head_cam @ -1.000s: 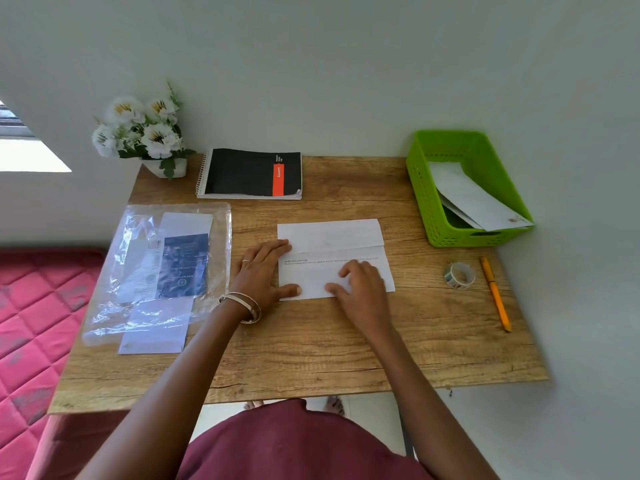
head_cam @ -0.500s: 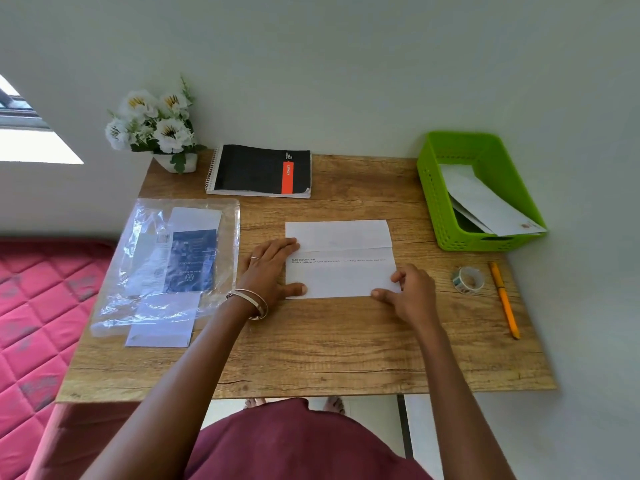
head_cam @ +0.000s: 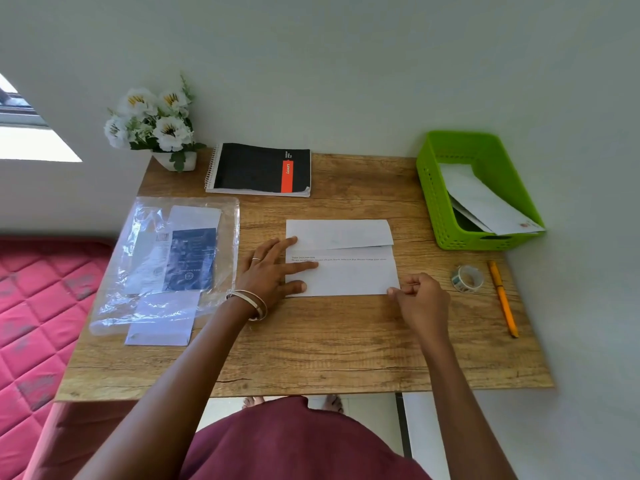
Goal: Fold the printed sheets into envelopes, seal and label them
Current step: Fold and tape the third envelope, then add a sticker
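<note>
Since a second ago, the right hand (head_cam: 420, 299) has slid off the middle of the printed sheet (head_cam: 341, 259) to its near right corner, while the left hand (head_cam: 273, 271) has stayed on the left edge.

Going left to right: a clear plastic sleeve (head_cam: 166, 261) with envelopes and a dark card lies at the table's (head_cam: 311, 348) left side, well apart from the work. Next, the left hand lies flat with fingers spread, pressing the sheet's left edge down. The sheet sits mid-table, folded in thirds, its far flap lying over a line of print. The right hand's fingers are curled, and thumb and fingertips appear to pinch the near right corner. Further right lie a tape roll (head_cam: 467, 278) and an orange pen (head_cam: 502, 297), with a green basket (head_cam: 433, 202) of finished envelopes behind.

The sheet looks light, thin and limp, likely to slip on the smooth wood and to spring open at the creases. It is best held by pressing flat on one edge while pinching a corner or folded edge, keeping the flaps together. Rough pulling could crumple or tear it.
</note>
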The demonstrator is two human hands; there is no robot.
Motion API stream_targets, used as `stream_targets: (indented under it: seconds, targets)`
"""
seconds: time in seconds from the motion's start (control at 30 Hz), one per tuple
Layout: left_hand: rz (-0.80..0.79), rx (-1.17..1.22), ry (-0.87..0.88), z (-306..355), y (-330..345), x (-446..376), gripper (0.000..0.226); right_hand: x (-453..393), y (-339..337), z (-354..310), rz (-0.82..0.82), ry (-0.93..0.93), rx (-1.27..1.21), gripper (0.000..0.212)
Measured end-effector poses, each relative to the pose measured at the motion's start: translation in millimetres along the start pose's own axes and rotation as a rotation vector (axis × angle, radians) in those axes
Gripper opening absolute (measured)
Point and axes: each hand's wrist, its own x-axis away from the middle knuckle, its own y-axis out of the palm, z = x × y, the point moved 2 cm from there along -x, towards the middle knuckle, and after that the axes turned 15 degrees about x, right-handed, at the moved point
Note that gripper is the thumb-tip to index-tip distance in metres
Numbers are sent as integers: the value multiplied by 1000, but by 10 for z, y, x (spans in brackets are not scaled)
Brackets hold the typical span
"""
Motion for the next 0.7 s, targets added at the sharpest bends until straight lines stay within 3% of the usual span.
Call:
stream_targets:
  seconds: [0.13, 0.23, 0.37, 0.5, 0.57, 0.63, 0.7]
  targets:
    - [-12, 9, -2, 4, -8, 9, 44, -64, 11, -68, -120, 254, -246, 25]
    - [-26, 4, -9, 16, -21, 15, 44, -87, -25, -127, -230, 328, -414, 25]
    - [-59, 35, -26, 22, -50, 13, 45, -95, -49, -198, -301, 332, -483, 18]
    - [-137, 36, -15, -11, -71, 23, 84, -102, -80, -243, -237, 330, -785, 28]
    - [-161, 4, 27, -25, -77, 32, 87, -114, -104, -247, -216, 328, -875, 33]
    - [-168, 18, 58, -34, -79, 37, 90, -117, -122, -257, -248, 341, -921, 20]
    - [-108, 135, 38, -33, -104, 43, 75, -127, -133, -249, -311, 351, -979, 10]
